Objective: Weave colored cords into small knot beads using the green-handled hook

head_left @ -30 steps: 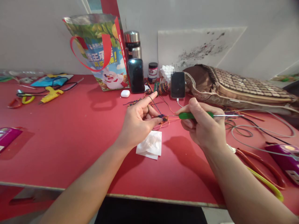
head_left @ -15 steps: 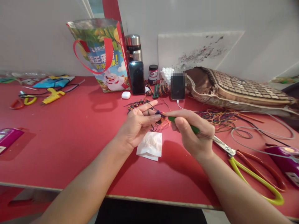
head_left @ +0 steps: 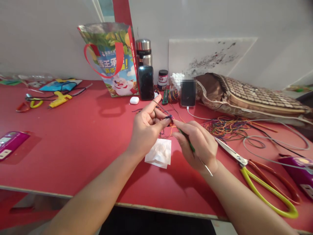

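Green-handled crochet hook gripped in right hand. Left hand pinches yarn piece; index finger raised, presumably tensioning strand.

Green tool partly hidden, yarn piece indistinct

A craft corner, this was, by every look of it! Big yellow-and-red scissors lay on the red tabletop, a tangle of coloured threads sprawled just beyond, and over on the left, a yellow glue gun! Everyday things crowded in too: a steel flask, a shopping bag, two phones, before a pale wall. Home or shared workshop? That couldn't be told!
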Motion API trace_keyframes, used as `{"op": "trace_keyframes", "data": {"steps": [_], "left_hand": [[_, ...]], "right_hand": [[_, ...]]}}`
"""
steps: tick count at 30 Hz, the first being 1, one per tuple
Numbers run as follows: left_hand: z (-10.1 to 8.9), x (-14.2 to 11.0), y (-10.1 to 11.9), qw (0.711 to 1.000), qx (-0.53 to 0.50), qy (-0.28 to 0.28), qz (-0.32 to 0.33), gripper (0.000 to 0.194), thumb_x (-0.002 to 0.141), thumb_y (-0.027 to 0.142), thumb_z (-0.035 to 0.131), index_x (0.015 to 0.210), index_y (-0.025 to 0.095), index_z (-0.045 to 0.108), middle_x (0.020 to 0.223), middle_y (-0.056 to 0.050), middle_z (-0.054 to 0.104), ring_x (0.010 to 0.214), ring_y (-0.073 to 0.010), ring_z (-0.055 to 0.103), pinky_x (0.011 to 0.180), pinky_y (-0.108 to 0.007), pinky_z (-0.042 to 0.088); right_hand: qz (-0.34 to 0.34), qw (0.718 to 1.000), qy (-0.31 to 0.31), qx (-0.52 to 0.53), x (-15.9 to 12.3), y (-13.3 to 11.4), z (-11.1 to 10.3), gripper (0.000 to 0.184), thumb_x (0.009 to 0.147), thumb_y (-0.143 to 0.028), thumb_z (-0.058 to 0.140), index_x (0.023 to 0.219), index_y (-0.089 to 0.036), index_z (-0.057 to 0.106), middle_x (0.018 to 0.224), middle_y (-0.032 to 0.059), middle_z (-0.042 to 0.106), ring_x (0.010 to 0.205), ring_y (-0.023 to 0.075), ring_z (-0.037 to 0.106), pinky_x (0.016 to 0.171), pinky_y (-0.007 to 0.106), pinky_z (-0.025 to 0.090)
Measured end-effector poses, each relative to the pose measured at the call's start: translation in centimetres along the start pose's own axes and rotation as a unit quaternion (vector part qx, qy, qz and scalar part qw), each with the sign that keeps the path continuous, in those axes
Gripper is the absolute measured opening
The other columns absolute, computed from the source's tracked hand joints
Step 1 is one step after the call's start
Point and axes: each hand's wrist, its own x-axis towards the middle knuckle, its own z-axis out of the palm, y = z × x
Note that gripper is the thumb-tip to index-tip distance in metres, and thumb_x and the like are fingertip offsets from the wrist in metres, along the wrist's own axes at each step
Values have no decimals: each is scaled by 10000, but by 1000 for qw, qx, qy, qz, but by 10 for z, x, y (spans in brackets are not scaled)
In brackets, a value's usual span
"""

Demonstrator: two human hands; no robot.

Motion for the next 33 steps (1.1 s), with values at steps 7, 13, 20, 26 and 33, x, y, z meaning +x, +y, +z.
{"op": "trace_keyframes", "data": {"steps": [7,13,20,26,33], "left_hand": [[-2,2,1,997,66,-2,44,684,772,142,812,1441,216,686,726,32,672,635,-107,562,596,-239,469],[-4,3,0,994,90,-20,58,639,794,137,800,1419,229,701,747,20,685,633,-111,548,582,-247,450],[-8,5,-4,989,112,-60,71,627,798,111,789,1406,238,707,754,17,688,660,-124,579,596,-250,482],[-8,5,-6,982,139,-97,82,451,818,128,768,1262,214,770,1068,-79,812,678,-123,621,623,-259,535],[-10,4,-7,979,152,-113,73,446,802,116,754,1226,245,801,1033,-68,817,678,-132,615,614,-264,525]], "right_hand": [[37,998,4,47,4,-1,-6,140,1029,-189,640,1139,-162,723,839,88,779,687,185,675,647,306,557],[94,992,0,82,10,-2,-13,145,1020,-152,626,977,-182,762,790,49,768,660,152,686,631,272,536],[230,965,13,124,13,3,-21,286,1027,-305,651,778,-218,762,591,-15,604,495,112,500,483,274,408],[306,934,-7,181,16,10,-29,273,996,-348,690,779,-220,796,585,-2,615,504,125,513,478,287,397],[371,902,-20,218,22,10,-33,256,950,-310,726,728,-201,794,557,-14,578,492,107,472,462,266,358]]}}
